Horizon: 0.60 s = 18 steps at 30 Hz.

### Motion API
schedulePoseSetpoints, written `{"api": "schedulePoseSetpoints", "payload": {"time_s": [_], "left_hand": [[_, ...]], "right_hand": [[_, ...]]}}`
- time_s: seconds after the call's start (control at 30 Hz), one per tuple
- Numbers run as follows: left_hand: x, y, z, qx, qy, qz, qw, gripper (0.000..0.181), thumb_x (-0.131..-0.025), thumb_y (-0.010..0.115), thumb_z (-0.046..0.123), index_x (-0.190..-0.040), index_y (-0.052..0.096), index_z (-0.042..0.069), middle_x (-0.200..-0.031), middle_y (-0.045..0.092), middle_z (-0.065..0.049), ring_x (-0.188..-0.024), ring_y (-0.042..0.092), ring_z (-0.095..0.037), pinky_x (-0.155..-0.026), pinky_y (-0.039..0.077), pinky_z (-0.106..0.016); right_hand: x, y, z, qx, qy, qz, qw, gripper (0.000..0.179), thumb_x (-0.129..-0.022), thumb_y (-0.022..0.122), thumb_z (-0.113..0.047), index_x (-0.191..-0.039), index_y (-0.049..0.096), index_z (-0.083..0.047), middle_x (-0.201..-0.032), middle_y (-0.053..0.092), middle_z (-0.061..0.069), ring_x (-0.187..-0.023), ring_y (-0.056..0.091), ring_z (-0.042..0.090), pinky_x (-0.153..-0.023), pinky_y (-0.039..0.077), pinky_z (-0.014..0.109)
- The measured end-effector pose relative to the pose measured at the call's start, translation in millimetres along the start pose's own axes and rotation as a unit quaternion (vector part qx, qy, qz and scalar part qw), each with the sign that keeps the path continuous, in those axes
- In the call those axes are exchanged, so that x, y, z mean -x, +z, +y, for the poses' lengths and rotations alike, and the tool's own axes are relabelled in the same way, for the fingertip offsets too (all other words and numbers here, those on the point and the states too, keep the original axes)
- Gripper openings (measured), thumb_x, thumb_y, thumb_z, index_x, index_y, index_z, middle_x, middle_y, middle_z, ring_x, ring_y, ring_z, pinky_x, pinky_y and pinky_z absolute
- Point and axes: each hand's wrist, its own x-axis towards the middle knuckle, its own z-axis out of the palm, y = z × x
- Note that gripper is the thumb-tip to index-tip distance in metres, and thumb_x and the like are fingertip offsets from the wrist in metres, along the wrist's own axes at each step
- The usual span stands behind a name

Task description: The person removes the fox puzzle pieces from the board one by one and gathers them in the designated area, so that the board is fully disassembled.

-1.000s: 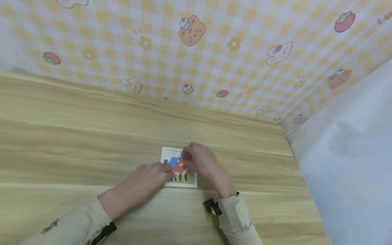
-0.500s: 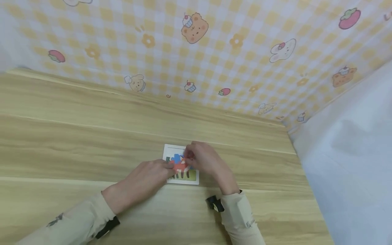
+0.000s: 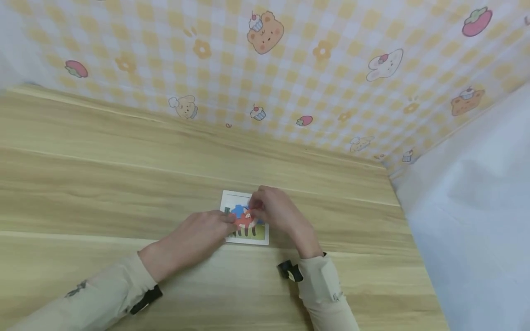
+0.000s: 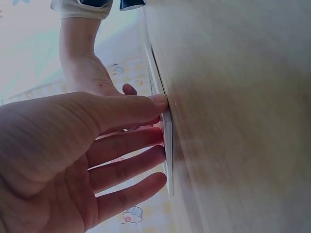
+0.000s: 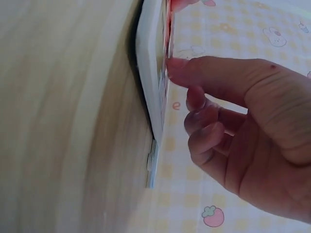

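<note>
The left hand [image 3: 200, 234] reaches in from eight o'clock, its grip loosely spread, straight fingers touching the puzzle board [image 3: 237, 197], which lies on the desk [image 3: 124, 197] toward six o'clock of the head view's centre. The right hand [image 3: 279, 211] bends in from four o'clock, grip nearly closed, fingers curled, apparently pinching the fox piece [image 3: 246, 222], though the fingertips are partly hidden.
</note>
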Motion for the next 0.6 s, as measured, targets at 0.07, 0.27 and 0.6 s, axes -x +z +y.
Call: {"api": "schedulePoseSetpoints", "payload": {"time_s": [0.07, 0.27, 0.6], "left_hand": [[0.5, -1.1, -0.5, -0.007, 0.0, -0.005, 1.0, 0.018, -0.074, 0.066, -0.005, -0.086, 0.071, 0.007, -0.096, 0.068, -0.006, -0.071, 0.058, -0.017, -0.052, 0.047, -0.028], [1.7, -4.0, -4.4, 0.03, -0.015, -0.019, 0.9992, 0.02, -0.075, 0.067, -0.002, -0.093, 0.072, 0.007, -0.095, 0.068, -0.007, -0.079, 0.063, -0.02, -0.063, 0.052, -0.033], [0.4, -2.2, -11.3, 0.122, -0.048, -0.032, 0.9908, 0.013, -0.088, 0.062, 0.008, -0.098, 0.07, 0.01, -0.095, 0.068, 0.0, -0.088, 0.062, -0.015, -0.078, 0.049, -0.036]], "right_hand": [[-0.5, -1.1, 0.0, 0.003, 0.007, 0.002, 1.0, 0.006, -0.08, 0.073, -0.009, -0.084, 0.069, -0.009, -0.079, 0.058, -0.004, -0.074, 0.056, 0.01, -0.068, 0.047, 0.022], [5.5, -13.4, 9.3, -0.015, 0.037, 0.032, 0.9987, 0.004, -0.08, 0.072, -0.008, -0.082, 0.069, -0.01, -0.077, 0.057, -0.004, -0.073, 0.053, 0.012, -0.065, 0.046, 0.025], [44.8, -48.4, 52.7, -0.04, 0.125, 0.085, 0.9877, 0.005, -0.08, 0.071, -0.006, -0.077, 0.068, -0.009, -0.078, 0.059, 0.002, -0.07, 0.052, 0.018, -0.064, 0.044, 0.032]]}}
